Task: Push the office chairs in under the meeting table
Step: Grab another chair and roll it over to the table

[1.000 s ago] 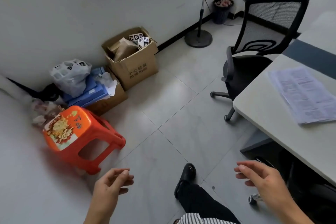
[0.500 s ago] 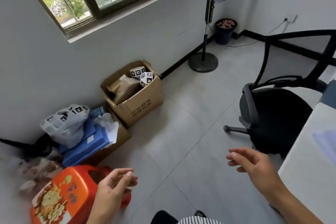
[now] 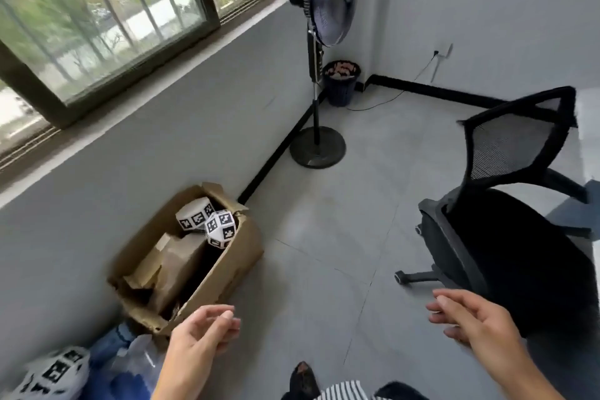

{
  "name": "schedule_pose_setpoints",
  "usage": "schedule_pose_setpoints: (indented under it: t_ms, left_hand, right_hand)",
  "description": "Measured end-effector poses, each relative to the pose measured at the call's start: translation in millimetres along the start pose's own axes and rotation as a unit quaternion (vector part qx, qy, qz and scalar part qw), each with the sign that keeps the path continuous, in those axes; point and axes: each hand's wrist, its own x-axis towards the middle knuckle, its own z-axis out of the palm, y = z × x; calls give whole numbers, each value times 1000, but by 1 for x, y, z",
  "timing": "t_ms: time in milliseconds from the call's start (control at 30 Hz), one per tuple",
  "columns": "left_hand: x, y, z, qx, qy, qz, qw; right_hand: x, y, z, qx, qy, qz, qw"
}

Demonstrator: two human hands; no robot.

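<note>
One office chair (image 3: 519, 237) with a mesh back stands right of one pedestal fan (image 3: 319, 52); one dark waste bin (image 3: 341, 81) sits just behind the fan's pole. Left of the fan: one open cardboard box (image 3: 191, 266) holding two marker-patterned white polyhedra (image 3: 220, 227). Two bare hands, one left hand (image 3: 198, 344), one right hand (image 3: 477, 321).

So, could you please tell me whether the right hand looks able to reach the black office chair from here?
Probably yes: the right hand is empty and open beside the office chair, with nothing between them.
</note>
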Motion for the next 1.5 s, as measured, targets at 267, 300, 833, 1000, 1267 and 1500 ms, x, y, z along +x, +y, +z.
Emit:
schedule_pose_setpoints:
  t_ms: [267, 300, 833, 1000, 1267, 1500]
  left_hand:
    - [163, 109, 75, 55, -132, 43, 989]
    - [181, 117, 90, 62, -144, 42, 987]
    - [417, 278, 276, 161, -253, 66, 952]
    - [511, 316, 338, 191, -308, 65, 930]
    - [629, 414, 456, 226, -413, 107, 876]
    - [643, 459, 572, 294, -517, 147, 790]
  right_hand:
    - [90, -25, 10, 45, 116, 34, 992]
    - [107, -27, 10, 50, 128, 40, 990]
    - [392, -177, -32, 89, 207, 0, 974]
    - [458, -186, -48, 98, 306, 21, 947]
    - [547, -204, -91, 21, 529, 105, 842]
    - [608, -180, -130, -29, 468, 335, 817]
